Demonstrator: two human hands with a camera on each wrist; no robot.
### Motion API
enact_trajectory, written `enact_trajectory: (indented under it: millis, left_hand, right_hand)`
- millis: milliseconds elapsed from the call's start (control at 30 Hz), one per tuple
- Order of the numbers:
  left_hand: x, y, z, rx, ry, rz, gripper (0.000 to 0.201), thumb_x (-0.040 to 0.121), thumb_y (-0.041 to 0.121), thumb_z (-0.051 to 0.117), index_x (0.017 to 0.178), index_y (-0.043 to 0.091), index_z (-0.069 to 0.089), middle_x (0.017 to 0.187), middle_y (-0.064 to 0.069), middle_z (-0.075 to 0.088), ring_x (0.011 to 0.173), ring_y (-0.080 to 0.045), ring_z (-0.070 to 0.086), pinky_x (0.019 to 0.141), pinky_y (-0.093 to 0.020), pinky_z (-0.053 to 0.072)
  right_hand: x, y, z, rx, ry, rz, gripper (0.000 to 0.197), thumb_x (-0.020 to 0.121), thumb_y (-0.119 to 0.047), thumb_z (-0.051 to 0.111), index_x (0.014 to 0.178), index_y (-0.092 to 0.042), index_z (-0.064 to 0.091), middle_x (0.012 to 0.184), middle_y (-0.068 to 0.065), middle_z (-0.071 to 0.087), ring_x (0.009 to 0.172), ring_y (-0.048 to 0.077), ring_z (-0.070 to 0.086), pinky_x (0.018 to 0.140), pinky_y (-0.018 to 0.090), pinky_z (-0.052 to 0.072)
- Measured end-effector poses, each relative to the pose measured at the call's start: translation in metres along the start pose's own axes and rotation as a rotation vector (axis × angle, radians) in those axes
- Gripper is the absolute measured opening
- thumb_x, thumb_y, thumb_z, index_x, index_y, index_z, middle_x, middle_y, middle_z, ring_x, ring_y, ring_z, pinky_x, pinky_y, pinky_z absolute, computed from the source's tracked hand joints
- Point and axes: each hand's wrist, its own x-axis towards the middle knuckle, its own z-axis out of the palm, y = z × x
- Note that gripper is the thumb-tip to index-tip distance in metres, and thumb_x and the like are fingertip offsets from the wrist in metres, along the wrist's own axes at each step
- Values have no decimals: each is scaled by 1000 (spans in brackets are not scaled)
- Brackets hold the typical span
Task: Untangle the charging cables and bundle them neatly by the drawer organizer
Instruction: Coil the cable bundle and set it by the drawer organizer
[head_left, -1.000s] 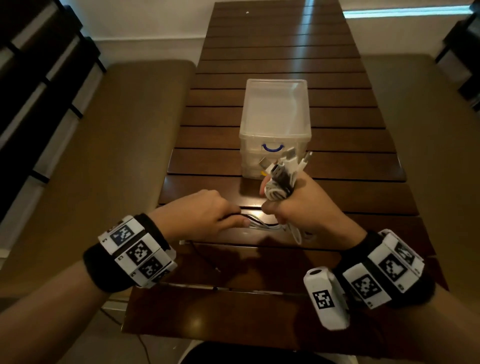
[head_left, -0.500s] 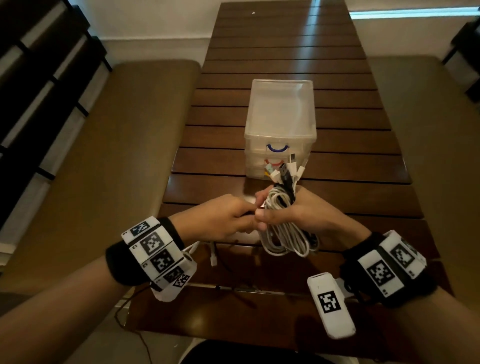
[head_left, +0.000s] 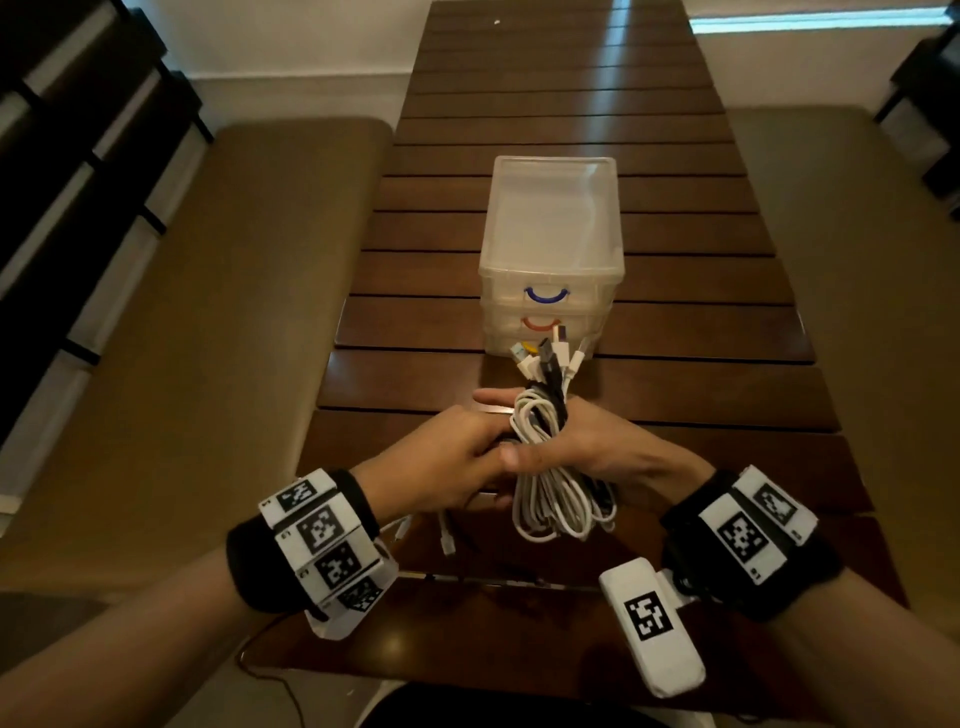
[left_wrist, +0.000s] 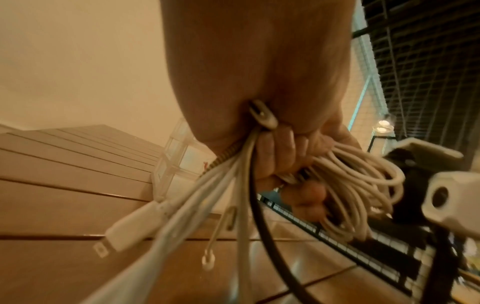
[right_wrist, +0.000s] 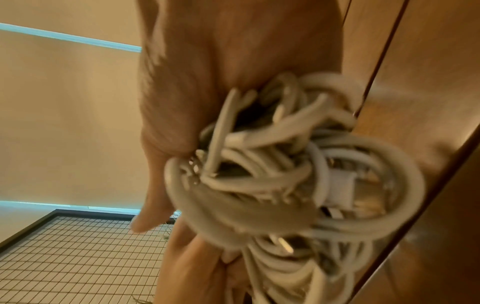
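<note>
**Coiled cables gathered in front of the drawer organizer**

Dark slatted wood forms the table (head_left: 675, 332) on which we work, with padded benches (head_left: 218, 322) to either side. All places below are given relative to the drawer organizer (head_left: 551, 218), a clear plastic unit standing mid-table with a blue handle (head_left: 546, 295) above a red one.

Our right hand (head_left: 587, 447) is closed around the cable bundle (head_left: 545, 467), held just in front of the organizer: plug ends fan upward toward its lowest drawer, and white loops hang below the fist, clear of the table. Our left hand (head_left: 447, 462), just left of the bundle and touching the right thumb, pinches several loose tails; the left wrist view shows white cords and one black cord (left_wrist: 262, 236) running out of its curled fingers.

Compared with a second ago, both hands have risen from the tabletop and closed together, and the strands that lay flat on the wood now hang as loops. We judge that untangling is largely done and that the tails remain to be wound round the coil.

No brand or legible writing appears; the wrist bands (head_left: 322, 540) carry only black-and-white square markers.
</note>
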Motion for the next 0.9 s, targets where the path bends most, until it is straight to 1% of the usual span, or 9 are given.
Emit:
enact_trajectory:
  millis: [67,167,233,300,367,567,667,767,900]
  left_hand:
    - [1,-2,4,30,52,-23,18,95,22,57,84,37,57,74,19,61,68,2,62,64,-19,48]
    - [6,-3,-1,186,63,-28,14,94,26,57,88,20,69,65,23,55,59,6,54,59,-16,41]
    - [7,-4,-8,350,-10,-12,21,92,34,59,90,17,71,63,20,54,53,2,48,58,-20,41]
    - [7,-7,-10,481,-59,14,30,90,47,56,90,21,70,66,11,60,54,-5,48,58,-27,40]
    - [8,-10,-11,498,-71,-7,39,86,58,56,90,23,72,67,3,66,56,-12,55,57,-30,44]
    - [9,-20,-18,281,-97,-118,37,73,57,72,73,20,72,65,3,67,58,-15,60,58,-38,50]
    - [7,-24,-22,161,-163,-104,33,71,51,77,83,20,74,79,4,72,73,-13,66,70,-44,52]
    - [7,-23,-30,74,-183,-170,35,66,54,78,83,24,73,78,4,72,72,-15,67,70,-46,53]
    - [5,-20,-35,-19,-231,-213,12,83,46,71,72,44,67,66,6,65,57,-9,55,56,-29,42]
  right_hand:
    - [1,-2,-3,-29,-13,-9,91,66,-23,82,147,-26,40,136,-2,60,119,9,62,103,31,49]
    - [3,-6,-3,-87,-66,17,93,61,-27,85,145,-20,44,136,1,60,123,12,58,106,34,46]
    - [4,-2,1,-85,-144,11,64,72,-12,80,131,-4,55,115,11,68,103,17,67,89,31,54]
    - [1,0,4,-55,-146,45,39,78,0,74,114,5,59,88,8,70,76,15,68,68,26,55]
    - [-2,-1,6,-60,-154,64,21,79,6,72,97,-1,63,74,2,68,64,13,66,60,25,54]
    - [-1,-6,13,-105,-157,91,25,74,6,78,81,-10,61,72,-1,67,65,17,65,61,29,56]
    - [3,-7,18,-308,-118,67,30,69,-2,84,82,-18,62,79,-3,69,73,17,68,71,36,58]
    - [9,-3,24,-471,64,59,34,65,-12,84,90,-20,64,88,4,72,79,22,70,77,49,59]
    - [9,3,25,-456,271,7,28,72,-17,81,87,-32,63,83,-5,70,76,10,68,68,29,57]
